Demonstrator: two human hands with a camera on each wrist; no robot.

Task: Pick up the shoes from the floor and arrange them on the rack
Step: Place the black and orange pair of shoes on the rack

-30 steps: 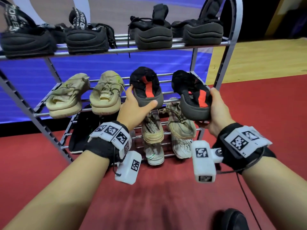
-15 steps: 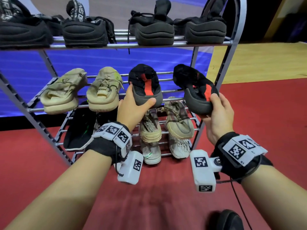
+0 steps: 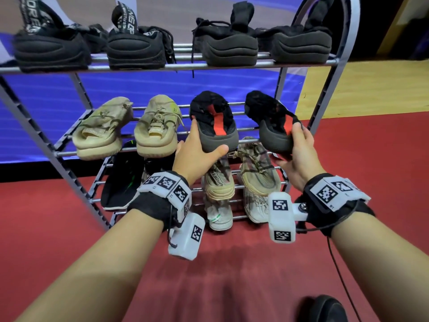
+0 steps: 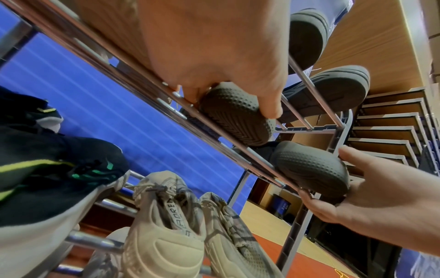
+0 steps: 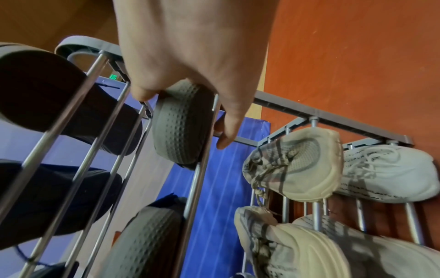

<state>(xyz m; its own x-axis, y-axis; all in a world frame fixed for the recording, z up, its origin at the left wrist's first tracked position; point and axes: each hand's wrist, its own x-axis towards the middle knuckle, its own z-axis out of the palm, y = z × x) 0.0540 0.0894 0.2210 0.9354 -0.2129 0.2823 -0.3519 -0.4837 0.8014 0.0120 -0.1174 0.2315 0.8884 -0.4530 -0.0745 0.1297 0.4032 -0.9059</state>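
Observation:
Two black shoes with red tongues and grey soles lie on the middle shelf of the grey metal rack [image 3: 323, 108]. My left hand [image 3: 199, 151] grips the heel of the left black shoe [image 3: 214, 122], thumb under its sole [image 4: 235, 114]. My right hand [image 3: 299, 147] grips the heel of the right black shoe [image 3: 271, 122], which lies tilted at the shelf's right end; its sole [image 5: 181, 122] sits against the front bar, fingers wrapped round it. In the left wrist view the right hand [image 4: 357, 190] cups that heel [image 4: 309, 171].
Two beige shoes [image 3: 125, 129] share the middle shelf on the left. Several black shoes [image 3: 137, 45] fill the top shelf. Lower shelves hold beige sneakers [image 3: 257, 170], pale sneakers [image 3: 257, 205] and a black shoe [image 3: 120, 182]. A dark object [image 3: 325, 307] lies on the red floor.
Both hands pushed the black shoes further onto the middle shelf. The right shoe rose from below the front bar onto the shelf, and the right hand shifted to its heel.

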